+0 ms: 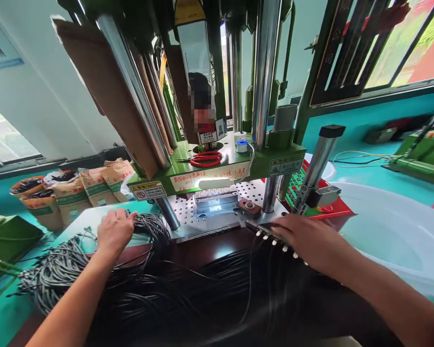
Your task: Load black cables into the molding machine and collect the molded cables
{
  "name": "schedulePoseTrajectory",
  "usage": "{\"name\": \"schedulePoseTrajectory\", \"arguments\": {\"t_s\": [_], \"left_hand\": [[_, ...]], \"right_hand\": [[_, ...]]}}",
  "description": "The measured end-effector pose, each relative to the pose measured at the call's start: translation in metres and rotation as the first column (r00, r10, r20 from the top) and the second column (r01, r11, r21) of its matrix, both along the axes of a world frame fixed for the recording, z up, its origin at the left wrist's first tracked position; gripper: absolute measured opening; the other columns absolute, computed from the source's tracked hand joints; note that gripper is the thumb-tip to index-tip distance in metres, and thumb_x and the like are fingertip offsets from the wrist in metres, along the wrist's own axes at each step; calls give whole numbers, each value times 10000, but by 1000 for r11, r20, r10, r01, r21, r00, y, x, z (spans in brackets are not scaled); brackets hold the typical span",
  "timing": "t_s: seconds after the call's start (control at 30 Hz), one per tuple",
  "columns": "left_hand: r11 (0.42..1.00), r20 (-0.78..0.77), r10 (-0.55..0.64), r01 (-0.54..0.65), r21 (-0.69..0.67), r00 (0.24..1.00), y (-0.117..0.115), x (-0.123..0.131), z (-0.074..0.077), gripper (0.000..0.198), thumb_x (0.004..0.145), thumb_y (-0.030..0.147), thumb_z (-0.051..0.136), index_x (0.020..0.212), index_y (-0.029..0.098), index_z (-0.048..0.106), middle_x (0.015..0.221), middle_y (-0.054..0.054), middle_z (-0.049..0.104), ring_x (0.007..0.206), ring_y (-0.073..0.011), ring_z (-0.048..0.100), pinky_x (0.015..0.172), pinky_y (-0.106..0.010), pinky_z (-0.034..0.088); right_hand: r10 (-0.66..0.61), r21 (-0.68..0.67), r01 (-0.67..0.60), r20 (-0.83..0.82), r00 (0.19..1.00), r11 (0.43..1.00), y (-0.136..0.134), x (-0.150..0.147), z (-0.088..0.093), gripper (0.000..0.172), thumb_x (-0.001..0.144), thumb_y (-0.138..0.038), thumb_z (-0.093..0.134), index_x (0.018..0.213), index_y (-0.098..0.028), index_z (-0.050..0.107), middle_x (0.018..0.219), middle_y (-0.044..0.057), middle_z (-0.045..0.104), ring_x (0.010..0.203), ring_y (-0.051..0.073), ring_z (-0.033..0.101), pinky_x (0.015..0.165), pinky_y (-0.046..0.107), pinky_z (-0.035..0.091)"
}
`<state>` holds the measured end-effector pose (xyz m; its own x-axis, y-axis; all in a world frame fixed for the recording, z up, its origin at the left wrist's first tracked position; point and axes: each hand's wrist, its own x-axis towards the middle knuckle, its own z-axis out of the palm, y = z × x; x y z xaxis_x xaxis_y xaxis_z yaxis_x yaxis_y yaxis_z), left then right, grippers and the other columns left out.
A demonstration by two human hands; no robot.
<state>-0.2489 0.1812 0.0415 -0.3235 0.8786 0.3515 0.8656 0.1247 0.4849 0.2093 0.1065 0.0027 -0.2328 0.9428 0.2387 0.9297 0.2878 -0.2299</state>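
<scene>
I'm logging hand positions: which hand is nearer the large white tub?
The right. The right hand is near the left side of the large white tub; the left hand is much farther left, beside looped black cables.

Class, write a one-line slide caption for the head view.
At a green press, the left hand is beside black cables; the right hand is on a dark bar with metal connectors.

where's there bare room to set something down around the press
Mainly the brown strip between the plate and the black cables. A smaller pale patch lies left of the left hand, beyond the cable pile. Crowded: both cable areas, the bar under the right hand, and the green shelf, with its red tool and blue reel.
</scene>
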Motion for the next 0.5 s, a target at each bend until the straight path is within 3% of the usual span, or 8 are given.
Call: {"name": "schedulePoseTrajectory", "arguments": {"t_s": [0.03, 0.1, 0.17, 0.27, 0.4, 0.5], "left_hand": [[991, -48, -130, 131, 6, 990, -4, 4, 0, 385, 775, 496, 511, 915, 156, 625, 1171, -199, 613, 1245, -359, 451, 1026, -483, 318], [910, -123, -413, 406, -78, 902, -10, 11, -4, 360, 817, 489, 467, 987, 230, 650, 1198, -90, 636, 1229, -279, 491, 1063, -396, 307], [824, -117, -550, 514, -240, 827, -10, 15, -10, 364, 829, 506, 447, 1010, 275, 664, 1185, -39, 657, 1184, -259, 538, 1044, -366, 339], [819, -105, -501, 431, -379, 859, -5, 15, -16, 423, 830, 541, 426, 1057, 269, 657, 1181, -50, 664, 1111, -281, 585, 981, -375, 395], [872, -251, -484, 440, -215, 838, -8, 29, -6, 394, 806, 497, 492, 1011, 212, 670, 1129, -101, 673, 1096, -298, 577, 986, -376, 379], [852, -242, -523, 503, -144, 817, -26, 56, 16, 337, 847, 473, 461, 927, 227, 678, 975, -63, 706, 938, -252, 627, 881, -333, 429]], "right_hand": [[-67, 20, 68, -5, 998, 998, -15, 15, -6, 296, 913, -364, 426, 1026, -255, 677, 1063, 91, 702, 976, 295, 641, 822, 412, 483], [-121, 54, 121, 9, 993, 991, -40, 39, -21, 337, 879, -403, 442, 1087, -250, 660, 1132, 102, 684, 1086, 331, 596, 902, 480, 466], [-130, 61, 128, 21, 991, 990, -54, 52, -34, 373, 867, -396, 434, 1127, -234, 646, 1168, 116, 667, 1141, 335, 564, 940, 494, 458], [-128, 15, 128, 8, 992, 992, -60, 56, -44, 381, 872, -358, 412, 1140, -208, 638, 1130, 131, 672, 1096, 305, 597, 905, 445, 500], [-125, 8, 125, -3, 992, 992, -55, 53, -49, 338, 862, -312, 416, 1065, -185, 654, 1070, 136, 680, 1034, 285, 628, 889, 427, 512], [-152, 88, 153, -19, 988, 984, -52, 55, -52, 318, 865, -290, 403, 1030, -187, 655, 1023, 126, 704, 964, 272, 660, 820, 399, 538]]}}
